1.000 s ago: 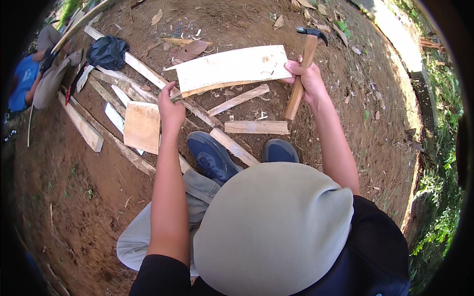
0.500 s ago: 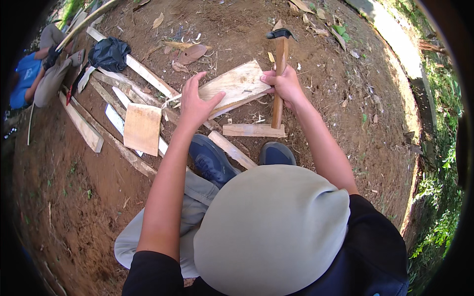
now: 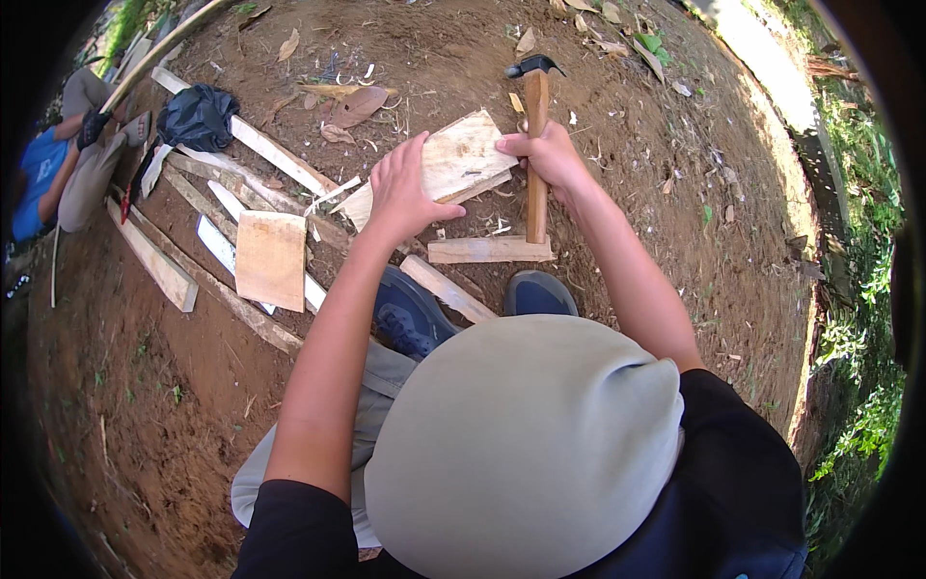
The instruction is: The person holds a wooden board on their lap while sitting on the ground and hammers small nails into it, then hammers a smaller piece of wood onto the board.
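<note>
A pale, roughly rectangular wooden board [image 3: 468,147] is between my hands, with another piece of wood [image 3: 479,186] showing below its lower edge. My left hand [image 3: 405,188] wraps around the board's left part, fingers over the far side and thumb along the near edge. At the board's right end, my right hand [image 3: 552,157] pinches it, thumb on top. A hammer [image 3: 537,207] with a black head and wooden handle passes under my right hand; whether the hand grips it too is hidden. The handle's lower end meets a short wooden strip [image 3: 477,251].
A squarish board [image 3: 270,259] and several long battens [image 3: 159,261] lie to the left, near a black plastic bag [image 3: 198,118]. Another person in a blue shirt [image 3: 40,179] sits at far left. My dark blue shoes [image 3: 410,314] are close to the strips. Dry leaves [image 3: 357,106] and shavings litter the soil.
My left hand has moved right onto the board, and its spread fingers have closed around it. My right hand keeps its hold at the right end. The whole view has shifted slightly.
</note>
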A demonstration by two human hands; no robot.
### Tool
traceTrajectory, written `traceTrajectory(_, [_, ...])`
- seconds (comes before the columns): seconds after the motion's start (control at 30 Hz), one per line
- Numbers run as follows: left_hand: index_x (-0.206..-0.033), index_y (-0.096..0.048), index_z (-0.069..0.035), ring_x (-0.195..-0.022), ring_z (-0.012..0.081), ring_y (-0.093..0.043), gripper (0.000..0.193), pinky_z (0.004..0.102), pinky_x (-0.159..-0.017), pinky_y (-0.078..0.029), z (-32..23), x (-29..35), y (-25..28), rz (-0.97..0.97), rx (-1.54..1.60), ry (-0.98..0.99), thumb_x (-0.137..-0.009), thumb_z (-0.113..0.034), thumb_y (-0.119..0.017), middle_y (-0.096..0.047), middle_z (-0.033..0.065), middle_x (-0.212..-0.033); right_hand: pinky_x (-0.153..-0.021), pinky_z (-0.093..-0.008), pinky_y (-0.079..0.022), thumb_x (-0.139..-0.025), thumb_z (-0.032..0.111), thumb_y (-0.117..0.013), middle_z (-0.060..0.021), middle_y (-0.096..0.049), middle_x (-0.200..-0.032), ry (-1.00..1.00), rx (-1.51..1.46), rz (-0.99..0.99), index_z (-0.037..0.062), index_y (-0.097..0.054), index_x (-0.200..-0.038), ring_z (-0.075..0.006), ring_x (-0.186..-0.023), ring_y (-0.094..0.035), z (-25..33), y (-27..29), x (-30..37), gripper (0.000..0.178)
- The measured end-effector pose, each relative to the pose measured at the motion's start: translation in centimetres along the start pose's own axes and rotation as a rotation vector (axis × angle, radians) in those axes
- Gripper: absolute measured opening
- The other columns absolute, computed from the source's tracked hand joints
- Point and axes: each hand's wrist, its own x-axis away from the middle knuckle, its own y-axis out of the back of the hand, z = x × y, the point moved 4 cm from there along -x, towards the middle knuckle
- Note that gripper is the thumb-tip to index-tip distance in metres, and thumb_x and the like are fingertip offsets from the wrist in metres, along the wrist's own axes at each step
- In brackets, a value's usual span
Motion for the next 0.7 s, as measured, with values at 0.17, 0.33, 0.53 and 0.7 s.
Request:
traceTrajectory(0.17, [-0.159,-0.033,-0.009,-0.146,0.0354,-0.038,0.129,0.05,-0.123,-0.024,0.2,-0.1,-0.3,-0.009,-0.005,-0.002,-0.054,-0.047,-0.098,-0.044,0.0168,-0.154,-0.076,-0.0379,-0.054,-0.084,0.008,-0.082,-0.013,-0.073,-0.093,0.034,-0.064,-0.015,-0.0077,-0.067,-0.104,-0.0203,-0.084,-0.069,-0.5,-0.3,-0.6,0.03])
traceTrajectory(0.33, [-0.158,-0.034,-0.01,-0.144,0.0357,-0.041,0.127,0.0504,-0.122,-0.025,0.0,-0.1,-0.2,-0.028,-0.014,0.02,-0.055,-0.048,-0.097,-0.046,0.0166,-0.152,-0.075,-0.0379,-0.053,-0.084,0.009,-0.082,-0.0134,-0.073,-0.092,-0.004,-0.083,-0.013,-0.0077,-0.068,-0.102,-0.0203,-0.084,-0.069,-1.0,-0.3,-1.4,0.028])
traceTrajectory(0.53, [-0.16,-0.031,-0.016,-0.144,0.0384,-0.039,0.124,0.0535,-0.121,-0.024,0.5,-0.5,-0.2,0.041,-0.032,0.017,-0.06,-0.053,-0.094,-0.045,0.0178,-0.152,-0.071,-0.0364,-0.051,-0.084,0.013,-0.084,-0.0115,-0.071,-0.088,-0.061,-0.112,-0.004,-0.0076,-0.068,-0.099,-0.0193,-0.079,-0.066,-1.4,-0.5,-1.4,0.03])
traceTrajectory(0.7, [-0.16,-0.032,-0.014,-0.143,0.0365,-0.039,0.121,0.0537,-0.119,-0.022,1.3,-1.1,-1.2,0.007,-0.002,0.018,-0.065,-0.065,-0.088,-0.047,0.0168,-0.15,-0.071,-0.0355,-0.052,-0.081,0.018,-0.089,-0.0123,-0.072,-0.091,-0.085,0.037,0.022,-0.0079,-0.068,-0.102,-0.0192,-0.082,-0.068,-1.3,-0.1,-0.4,0.039])
